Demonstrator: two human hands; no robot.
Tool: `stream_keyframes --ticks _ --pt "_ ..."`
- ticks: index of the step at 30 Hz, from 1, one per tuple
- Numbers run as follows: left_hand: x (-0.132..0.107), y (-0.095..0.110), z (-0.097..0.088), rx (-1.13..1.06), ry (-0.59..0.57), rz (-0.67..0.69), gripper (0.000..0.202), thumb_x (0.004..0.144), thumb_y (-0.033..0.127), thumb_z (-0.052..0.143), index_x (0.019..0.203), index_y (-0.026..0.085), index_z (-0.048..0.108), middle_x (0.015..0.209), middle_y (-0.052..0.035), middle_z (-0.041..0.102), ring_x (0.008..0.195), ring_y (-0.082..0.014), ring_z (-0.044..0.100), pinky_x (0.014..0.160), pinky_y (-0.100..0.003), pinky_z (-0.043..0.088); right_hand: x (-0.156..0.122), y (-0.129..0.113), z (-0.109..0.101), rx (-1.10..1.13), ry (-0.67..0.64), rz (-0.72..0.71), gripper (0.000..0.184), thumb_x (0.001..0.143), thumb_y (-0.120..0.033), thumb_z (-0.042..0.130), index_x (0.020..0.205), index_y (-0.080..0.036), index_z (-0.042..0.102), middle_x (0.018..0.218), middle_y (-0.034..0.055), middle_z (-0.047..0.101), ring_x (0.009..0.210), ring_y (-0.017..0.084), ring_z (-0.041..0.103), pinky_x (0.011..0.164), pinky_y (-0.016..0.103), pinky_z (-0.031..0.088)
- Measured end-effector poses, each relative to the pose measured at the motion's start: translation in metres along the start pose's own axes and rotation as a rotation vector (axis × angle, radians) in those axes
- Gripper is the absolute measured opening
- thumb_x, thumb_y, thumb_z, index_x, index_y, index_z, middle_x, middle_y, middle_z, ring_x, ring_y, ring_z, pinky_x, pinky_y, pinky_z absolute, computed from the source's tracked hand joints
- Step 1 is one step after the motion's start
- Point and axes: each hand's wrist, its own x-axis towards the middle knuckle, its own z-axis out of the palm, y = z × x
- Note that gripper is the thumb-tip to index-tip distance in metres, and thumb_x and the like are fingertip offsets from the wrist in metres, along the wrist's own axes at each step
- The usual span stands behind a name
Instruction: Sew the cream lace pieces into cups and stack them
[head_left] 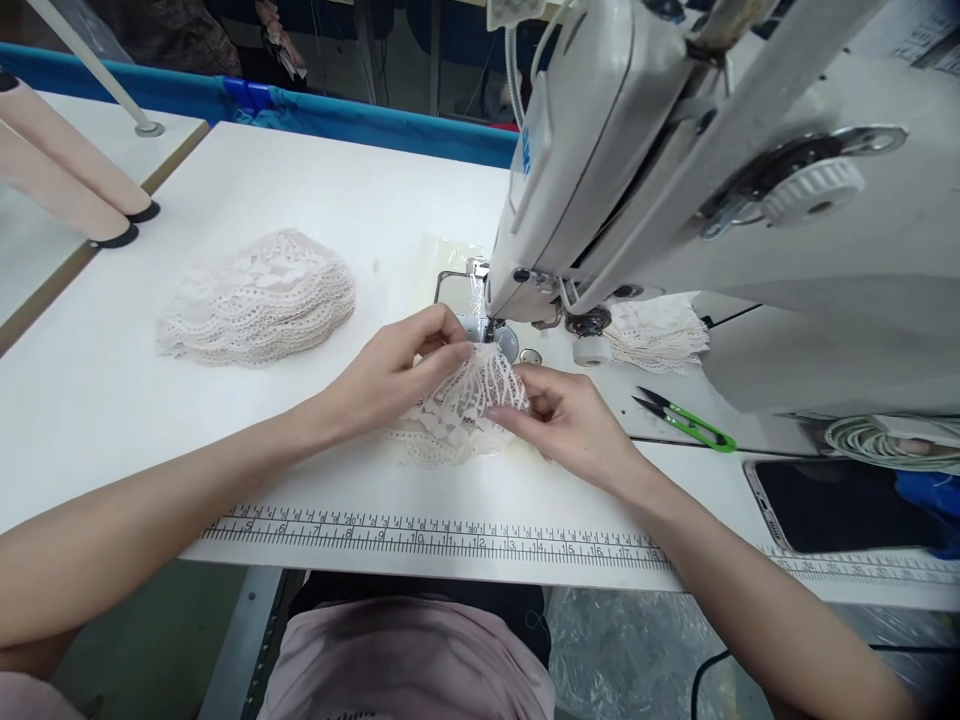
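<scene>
At the far left of my feed, two pale tubes with black ends reach in over the table. Right of them I see a stack of lace layers, well apart from the hands. Next comes the left hand, thumb and fingers pinching the lace just beside the presser foot. That piece lies in front of the foot, drawn into folds at its top; I cannot tell whether the needle is in it. The right hand grips its right side, thumb on top, other fingers partly hidden.

I judge the left fingertips the main worry: if the machine ran while they slid inward, the needle could catch one. Uneven pull between the hands could skew the folds or bunch them under the foot.

Under the machine's arm sits a second bundle of lace. Farther right lie green snips, blades parted and pointing left; loose lace or a wandering hand could catch on them. Rightmost, a phone lies near the front edge, where a stray elbow could push it off.
</scene>
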Motion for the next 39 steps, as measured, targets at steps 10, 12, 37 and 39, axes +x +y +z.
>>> stream_keyframes --ticks 10,12,37,39 --pt "0.000 -0.002 -0.001 -0.134 -0.353 -0.112 0.030 0.082 0.034 0.068 0.107 0.020 0.059 0.096 -0.0030 0.071 0.078 -0.0165 0.068 0.061 -0.024 0.054 -0.001 -0.004 0.006 -0.026 -0.029 -0.044 0.018 0.081 -0.021 0.069 0.098 -0.021 0.063 0.082 -0.0007 0.066 0.065 0.013 0.058 0.056 0.025 0.046" --pt "0.001 -0.003 -0.002 -0.142 -0.312 -0.106 0.019 0.084 0.027 0.062 0.102 0.019 0.062 0.088 -0.0014 0.071 0.072 -0.0152 0.067 0.057 -0.023 0.052 -0.002 -0.003 0.004 -0.003 -0.013 -0.017 0.029 0.080 -0.019 0.070 0.108 -0.021 0.061 0.081 -0.0016 0.065 0.064 0.012 0.057 0.058 0.025 0.047" --pt "-0.012 -0.018 0.012 0.473 0.117 0.590 0.017 0.080 0.010 0.048 0.074 0.023 0.039 0.069 0.0032 0.057 0.048 -0.0089 0.039 0.044 -0.022 0.027 -0.007 0.002 0.007 -0.132 0.254 -0.450 0.019 0.087 -0.007 0.058 0.098 -0.020 0.065 0.088 -0.0004 0.071 0.075 0.010 0.067 0.068 0.021 0.058" --pt "-0.012 -0.020 0.014 0.459 0.122 0.597 0.017 0.079 0.009 0.048 0.074 0.023 0.039 0.068 0.0038 0.056 0.047 -0.0087 0.037 0.044 -0.022 0.025 -0.007 0.003 0.006 -0.148 0.238 -0.484 0.017 0.089 -0.009 0.056 0.099 -0.020 0.064 0.087 0.0004 0.070 0.074 0.010 0.066 0.066 0.022 0.058"
